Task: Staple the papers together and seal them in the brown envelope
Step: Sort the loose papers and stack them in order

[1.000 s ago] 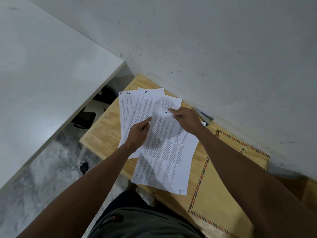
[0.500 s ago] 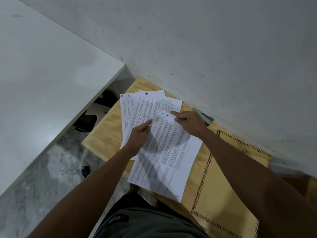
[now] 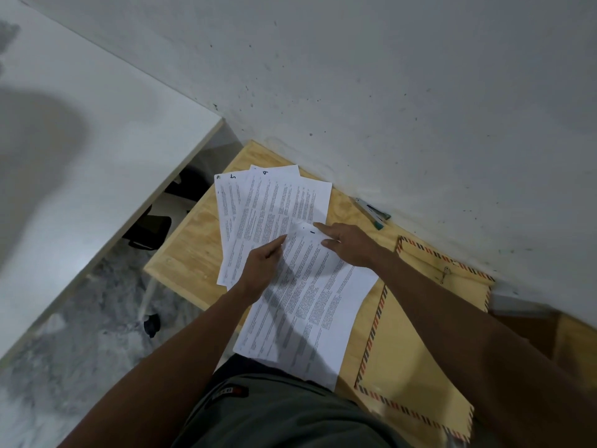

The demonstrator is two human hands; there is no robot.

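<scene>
- Head view: wooden table [image 3: 193, 244] set against a grey wall; printed papers [image 3: 277, 205] fanned on its far half, not yet squared up.
- Top sheet [image 3: 310, 305] lies long axis running from the hands back toward the person, near end overhanging the table edge.
- Left hand [image 3: 261, 270] pinches the top sheet's far-left edge, fingers curled on it.
- Right hand [image 3: 349, 245] rests on the far-right corner, fingers nearly straight, pressing flat; whether the thumb pinches under, cannot tell.
- Remaining fanned sheets sit just beyond and left of both grips, partly under the top sheet.
- Stapler [image 3: 373, 213] lies by the wall, just beyond the right hand; right is clearly nearer.
- Brown envelope [image 3: 416, 334] lies flat to the right, under the right forearm, long axis roughly parallel to the top sheet.
- Judgement: gathering comes first; stapling follows.
</scene>
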